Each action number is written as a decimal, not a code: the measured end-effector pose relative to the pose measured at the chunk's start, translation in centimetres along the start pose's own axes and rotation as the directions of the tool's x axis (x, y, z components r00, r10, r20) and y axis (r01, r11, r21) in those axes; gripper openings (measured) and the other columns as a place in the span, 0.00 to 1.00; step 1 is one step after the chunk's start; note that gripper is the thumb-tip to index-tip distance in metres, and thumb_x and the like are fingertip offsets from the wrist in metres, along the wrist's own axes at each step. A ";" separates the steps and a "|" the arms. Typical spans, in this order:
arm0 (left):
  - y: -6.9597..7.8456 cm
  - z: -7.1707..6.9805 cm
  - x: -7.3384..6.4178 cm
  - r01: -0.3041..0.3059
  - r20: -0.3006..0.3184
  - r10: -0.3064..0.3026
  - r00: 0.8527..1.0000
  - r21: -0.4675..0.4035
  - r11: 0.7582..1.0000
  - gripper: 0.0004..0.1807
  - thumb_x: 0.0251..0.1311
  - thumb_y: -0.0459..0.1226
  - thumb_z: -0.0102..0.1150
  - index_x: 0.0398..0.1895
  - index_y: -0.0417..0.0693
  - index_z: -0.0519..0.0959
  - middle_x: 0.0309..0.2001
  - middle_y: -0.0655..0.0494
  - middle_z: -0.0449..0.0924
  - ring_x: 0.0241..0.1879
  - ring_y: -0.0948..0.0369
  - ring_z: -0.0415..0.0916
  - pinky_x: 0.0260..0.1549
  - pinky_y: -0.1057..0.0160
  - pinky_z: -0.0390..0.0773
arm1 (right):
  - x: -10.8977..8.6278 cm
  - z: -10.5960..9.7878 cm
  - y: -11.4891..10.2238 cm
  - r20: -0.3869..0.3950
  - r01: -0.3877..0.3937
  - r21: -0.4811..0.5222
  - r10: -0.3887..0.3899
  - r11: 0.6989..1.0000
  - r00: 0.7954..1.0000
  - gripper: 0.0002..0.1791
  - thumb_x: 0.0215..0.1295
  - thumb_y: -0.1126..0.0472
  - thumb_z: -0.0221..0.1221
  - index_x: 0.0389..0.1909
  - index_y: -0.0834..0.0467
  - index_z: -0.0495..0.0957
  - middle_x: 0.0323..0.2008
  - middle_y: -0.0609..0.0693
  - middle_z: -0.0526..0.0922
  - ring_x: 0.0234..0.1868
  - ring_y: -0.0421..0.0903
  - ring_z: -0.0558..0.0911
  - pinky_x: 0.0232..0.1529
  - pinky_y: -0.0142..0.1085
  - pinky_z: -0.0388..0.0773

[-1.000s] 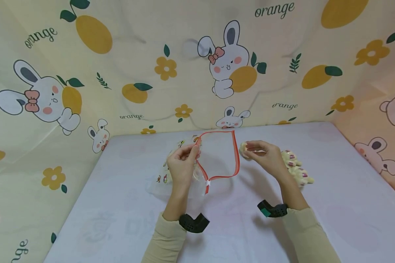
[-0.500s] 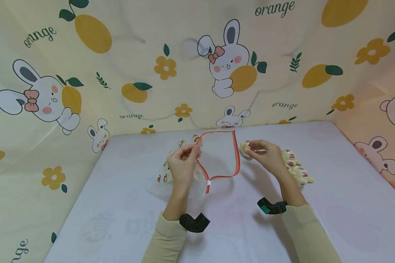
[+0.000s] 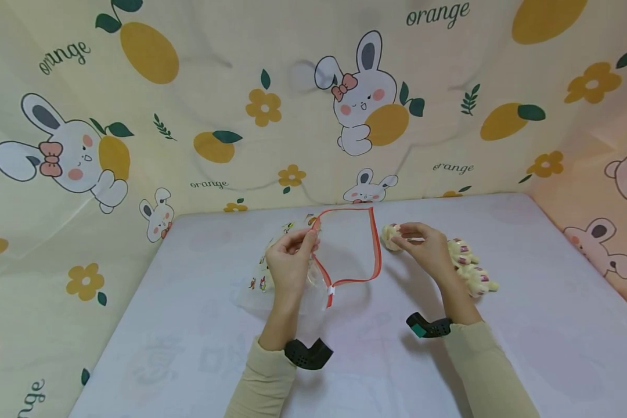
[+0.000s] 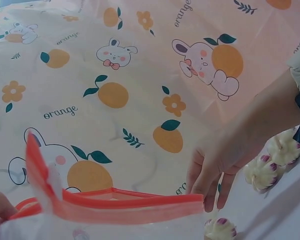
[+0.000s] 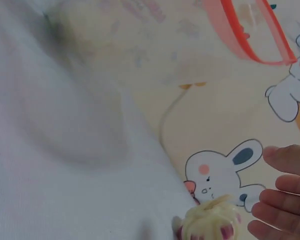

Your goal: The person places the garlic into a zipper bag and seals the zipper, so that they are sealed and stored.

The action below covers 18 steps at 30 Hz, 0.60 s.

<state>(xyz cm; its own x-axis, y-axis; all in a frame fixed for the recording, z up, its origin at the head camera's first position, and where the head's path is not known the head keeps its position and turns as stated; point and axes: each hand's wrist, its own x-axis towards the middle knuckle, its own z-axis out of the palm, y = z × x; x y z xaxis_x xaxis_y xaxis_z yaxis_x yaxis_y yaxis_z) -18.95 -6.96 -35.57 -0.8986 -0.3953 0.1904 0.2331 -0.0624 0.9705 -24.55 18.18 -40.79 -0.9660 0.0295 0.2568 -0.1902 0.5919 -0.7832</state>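
Observation:
My left hand [image 3: 288,264] pinches the red-edged rim of a clear zip bag [image 3: 376,249] between thumb and fingers. The bag's mouth gapes wide toward the right, and its film carries small coloured prints. A white slider [image 3: 330,290] sits at the rim's near corner. Right of the mouth lies a cream, ridged piece with purple patches [image 3: 391,238]; its exact kind is unclear. Beside that piece is my right hand [image 3: 425,249]. In the right wrist view its fingers [image 5: 282,200] are extended and stand apart from the cream piece [image 5: 210,222].
More cream-and-purple pieces [image 3: 475,278] lie on the table beyond my right wrist, in a cluster. A white cloth covers the table [image 3: 188,348]. Behind it rises a printed curtain [image 3: 271,58] with rabbits and oranges.
My right hand has drawn slightly rightward off the cream piece, so more of that piece shows. My left hand and the bag hold still.

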 end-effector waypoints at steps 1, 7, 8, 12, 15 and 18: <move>0.0 0.0 0.0 -0.001 0.000 0.001 1.000 0.001 1.000 0.09 0.54 0.32 0.67 0.34 0.32 0.84 0.27 0.45 0.87 0.21 0.72 0.80 0.24 0.78 0.79 | 0.0 0.0 0.1 -0.001 -0.004 0.002 0.004 1.000 1.000 0.21 0.61 0.61 0.64 0.52 0.69 0.77 0.48 0.67 0.83 0.50 0.60 0.83 0.53 0.51 0.80; 0.1 0.0 0.0 -0.002 0.001 0.002 1.000 0.002 1.000 0.09 0.54 0.32 0.67 0.34 0.32 0.84 0.27 0.44 0.87 0.21 0.72 0.80 0.24 0.77 0.80 | 0.1 0.1 0.6 -0.009 -0.040 0.032 0.041 0.999 0.999 0.24 0.61 0.60 0.64 0.54 0.71 0.75 0.50 0.69 0.81 0.53 0.62 0.81 0.55 0.51 0.79; 0.1 0.0 0.0 -0.002 0.001 0.002 1.000 0.003 1.000 0.08 0.54 0.32 0.67 0.34 0.32 0.84 0.27 0.44 0.87 0.21 0.72 0.80 0.24 0.77 0.80 | 0.2 0.2 0.6 -0.010 -0.050 0.035 0.050 0.998 0.999 0.25 0.61 0.60 0.64 0.55 0.71 0.74 0.51 0.69 0.80 0.53 0.62 0.81 0.56 0.51 0.79; 0.1 0.0 -0.1 0.002 0.004 -0.002 1.000 -0.001 1.000 0.08 0.54 0.31 0.67 0.34 0.32 0.84 0.27 0.45 0.87 0.22 0.72 0.80 0.24 0.77 0.80 | 0.3 0.3 1.2 -0.021 -0.075 0.049 0.076 0.996 0.997 0.26 0.61 0.59 0.64 0.56 0.71 0.73 0.53 0.69 0.80 0.55 0.62 0.80 0.56 0.51 0.79; 0.2 0.0 -0.1 0.009 0.004 -0.009 1.000 -0.007 1.000 0.08 0.55 0.31 0.67 0.34 0.32 0.84 0.26 0.48 0.87 0.21 0.72 0.80 0.24 0.77 0.80 | 0.5 0.5 1.6 -0.022 -0.095 0.049 0.096 0.994 0.995 0.27 0.61 0.59 0.64 0.57 0.71 0.72 0.54 0.69 0.79 0.56 0.62 0.79 0.57 0.51 0.79; 0.1 0.0 -0.1 0.009 0.006 -0.009 1.000 -0.012 1.000 0.08 0.55 0.31 0.67 0.35 0.32 0.84 0.25 0.50 0.87 0.21 0.71 0.80 0.24 0.77 0.80 | 0.6 0.6 1.9 -0.008 -0.123 0.040 0.124 0.992 0.992 0.28 0.62 0.58 0.64 0.59 0.71 0.71 0.56 0.69 0.78 0.57 0.62 0.78 0.58 0.51 0.78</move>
<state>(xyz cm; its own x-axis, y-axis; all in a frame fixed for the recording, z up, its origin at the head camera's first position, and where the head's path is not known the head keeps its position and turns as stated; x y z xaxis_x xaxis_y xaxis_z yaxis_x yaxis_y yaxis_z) -18.86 -6.93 -35.46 -0.9028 -0.3895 0.1823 0.2292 -0.0771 0.9703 -25.56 18.86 -42.47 -0.9807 0.1086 0.1623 -0.0766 0.5508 -0.8311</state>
